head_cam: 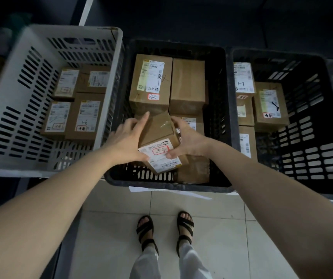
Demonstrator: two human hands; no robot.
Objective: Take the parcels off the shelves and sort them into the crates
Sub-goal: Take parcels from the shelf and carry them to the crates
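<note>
1. You hold one small brown parcel (pixel 159 137) between both hands, over the near half of the middle black crate (pixel 167 183).
2. Your left hand (pixel 126 140) grasps the parcel's left side. Its fingers (pixel 141 121) lie up along that side, and the thumb presses on the near edge of the white label.
3. Your right hand (pixel 189 137) grasps the opposite side. Its fingers (pixel 178 121) wrap the far right edge, and the thumb rests on the label beside the red-framed sticker.
4. The parcel sits tilted, its labelled face turned towards you and its taped end pointing away. It lies between your two palms and both thumbs touch its label.
5. Under and behind it the crate holds more brown boxes. Two taller ones (pixel 151 83) stand side by side at the back.
6. The white crate (pixel 10 170) on your left holds four labelled boxes lying flat.
7. The black crate on the right (pixel 332 117) holds several more labelled boxes.
8. Your sandalled feet stand on the tiled floor (pixel 222 228) just before the crates.
</note>
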